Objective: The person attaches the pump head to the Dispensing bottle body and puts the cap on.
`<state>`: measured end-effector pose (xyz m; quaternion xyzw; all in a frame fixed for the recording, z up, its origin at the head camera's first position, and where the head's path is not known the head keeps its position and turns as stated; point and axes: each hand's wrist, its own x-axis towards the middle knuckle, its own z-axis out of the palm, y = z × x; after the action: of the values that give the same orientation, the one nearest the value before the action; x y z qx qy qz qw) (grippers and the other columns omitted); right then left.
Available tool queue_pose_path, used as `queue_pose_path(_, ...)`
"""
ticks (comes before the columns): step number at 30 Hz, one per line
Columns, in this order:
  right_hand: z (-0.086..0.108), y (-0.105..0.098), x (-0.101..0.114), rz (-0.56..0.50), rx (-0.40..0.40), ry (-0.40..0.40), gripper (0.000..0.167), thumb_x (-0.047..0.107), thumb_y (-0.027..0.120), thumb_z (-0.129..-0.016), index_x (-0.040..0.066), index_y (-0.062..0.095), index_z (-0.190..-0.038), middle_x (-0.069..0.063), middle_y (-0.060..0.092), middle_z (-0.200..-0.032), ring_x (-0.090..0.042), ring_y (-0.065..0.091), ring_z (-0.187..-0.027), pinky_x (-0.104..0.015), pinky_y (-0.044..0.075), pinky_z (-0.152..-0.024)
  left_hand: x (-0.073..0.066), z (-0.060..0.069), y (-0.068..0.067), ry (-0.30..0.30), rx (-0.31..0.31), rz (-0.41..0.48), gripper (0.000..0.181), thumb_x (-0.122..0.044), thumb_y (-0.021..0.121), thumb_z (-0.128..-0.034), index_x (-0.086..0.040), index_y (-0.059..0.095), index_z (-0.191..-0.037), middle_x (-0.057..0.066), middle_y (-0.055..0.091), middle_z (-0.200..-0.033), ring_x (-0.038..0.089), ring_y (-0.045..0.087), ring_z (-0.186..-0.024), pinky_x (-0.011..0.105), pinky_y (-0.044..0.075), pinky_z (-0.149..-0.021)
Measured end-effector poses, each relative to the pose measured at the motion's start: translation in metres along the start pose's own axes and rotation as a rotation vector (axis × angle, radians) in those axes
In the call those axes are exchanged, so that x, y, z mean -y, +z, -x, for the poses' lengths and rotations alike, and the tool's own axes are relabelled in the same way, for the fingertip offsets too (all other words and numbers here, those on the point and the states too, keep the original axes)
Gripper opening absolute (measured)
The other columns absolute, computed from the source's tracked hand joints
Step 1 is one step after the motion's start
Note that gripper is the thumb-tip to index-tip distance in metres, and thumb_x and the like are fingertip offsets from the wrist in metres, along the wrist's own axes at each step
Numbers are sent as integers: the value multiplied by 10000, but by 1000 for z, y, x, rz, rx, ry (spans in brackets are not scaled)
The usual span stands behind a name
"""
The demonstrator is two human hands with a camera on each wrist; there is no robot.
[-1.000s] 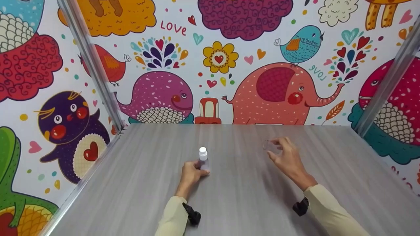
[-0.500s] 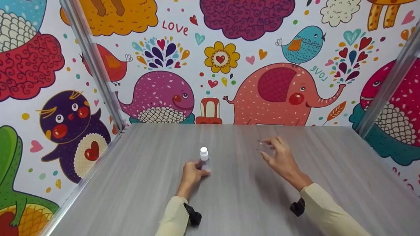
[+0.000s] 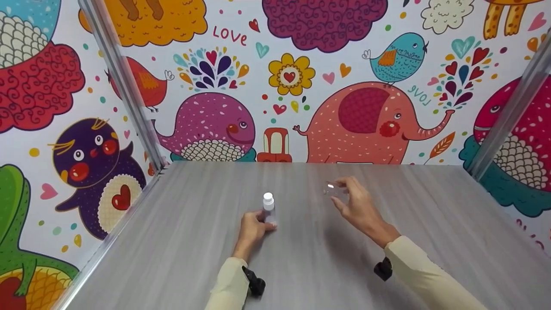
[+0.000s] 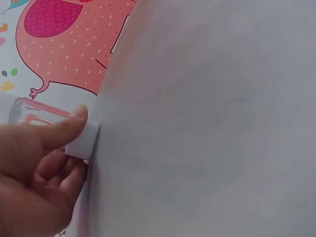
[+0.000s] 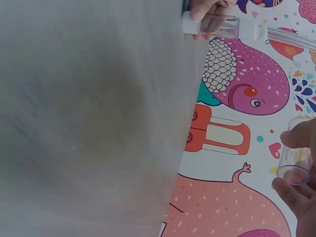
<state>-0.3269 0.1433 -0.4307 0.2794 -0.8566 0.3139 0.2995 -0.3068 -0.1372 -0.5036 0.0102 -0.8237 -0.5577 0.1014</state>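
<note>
A small slim bottle (image 3: 268, 203) with a white top stands upright on the table in the head view. My left hand (image 3: 251, 229) holds it low down, thumb and fingers around its base. In the left wrist view the thumb lies over the bottle's white base (image 4: 82, 140). The right wrist view shows the clear body (image 5: 224, 26) and white base of the same bottle. To the right, above the table, my right hand (image 3: 358, 207) pinches a clear cylindrical cap (image 5: 295, 157) between thumb and fingers. The cap stands apart from the bottle.
Both hands are over a grey wood-grain table (image 3: 193, 206). Behind it rises a wall (image 3: 288, 116) printed with cartoon animals. Metal posts (image 3: 125, 86) stand at the left and right corners, and a metal edge runs along the table's left side.
My right hand has moved left with the clear cap, closer to the bottle. The left hand and the bottle have stayed in place.
</note>
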Motion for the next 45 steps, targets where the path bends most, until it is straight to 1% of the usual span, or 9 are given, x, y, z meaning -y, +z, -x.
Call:
queue_pose_path(5, -5, 2, 6, 3, 23, -2, 442, 19, 831, -776, 32, 581, -1140, -142, 647, -1086, -270, 666, -1013, -424, 583, -869, 1, 1, 0, -1, 1, 6, 374, 80, 783, -731, 140, 695, -1090, 302, 719, -1078, 363, 690, -1034, 489, 534, -942)
queue_pose_path(12, -12, 8, 11, 45, 63, -103, 421, 1, 827, -773, 32, 618, -1137, -123, 654, -1049, -257, 676, -985, -365, 588, -850, -1, 1, 0, -19, -18, -36, 377, 51, 811, -731, 117, 711, -1089, 279, 726, -1085, 341, 697, -1037, 475, 540, -933)
queue_pose_path(18, -18, 11, 19, 39, 110, -113, 398, 8, 809, -798, 27, 622, -1149, -102, 656, -1064, -218, 680, -979, -343, 582, -869, -1, 1, 1, -20, -10, -13, 388, 52, 811, -736, 122, 703, -1102, 285, 717, -1105, 353, 693, -1059, 474, 538, -944)
queue_pose_path(21, -22, 12, 22, 31, 109, -138, 388, -10, 801, -799, 12, 626, -1145, -111, 656, -1065, -213, 679, -965, -343, 581, -870, -1, 0, 1, -13, -10, -5, 392, 60, 810, -729, 124, 702, -1100, 292, 714, -1105, 358, 692, -1058, 476, 536, -949)
queue_pose_path(25, -25, 15, 25, 24, 109, -170, 382, -9, 799, -801, 12, 638, -1147, -109, 654, -1056, -207, 674, -964, -339, 575, -884, -1, 0, 1, -25, -13, -10, 393, 57, 811, -729, 128, 700, -1099, 295, 714, -1106, 360, 691, -1057, 481, 533, -953)
queue_pose_path(29, -28, 18, 27, -5, 133, -179, 397, -5, 787, -814, 28, 640, -1182, -118, 653, -1075, -226, 677, -991, -349, 570, -902, -2, 0, 1, -46, -12, -16, 407, 47, 811, -736, 124, 695, -1119, 292, 704, -1143, 370, 679, -1101, 487, 520, -978)
queue_pose_path(32, -29, 20, 30, -26, 158, -189, 410, -5, 777, -823, 32, 637, -1206, -134, 650, -1099, -251, 675, -1011, -361, 570, -905, -1, 0, 1, -48, -12, -9, 414, 50, 812, -729, 123, 696, -1119, 292, 699, -1155, 377, 672, -1117, 488, 514, -990)
queue_pose_path(38, -35, 24, 37, -21, 197, -214, 380, 13, 753, -853, 48, 634, -1213, -113, 630, -1144, -238, 651, -1060, -343, 560, -933, -2, -1, 2, -33, -19, -18, 390, 46, 817, -714, 102, 718, -1087, 274, 710, -1135, 349, 677, -1093, 479, 513, -987)
queue_pose_path(45, -41, 27, 46, -5, 256, -193, 384, 32, 733, -877, 92, 633, -1243, -103, 566, -1202, -233, 641, -1123, -334, 550, -949, -2, 0, 1, -14, -19, -34, 411, 64, 810, -709, 99, 714, -1107, 267, 719, -1115, 332, 683, -1047, 479, 531, -946)
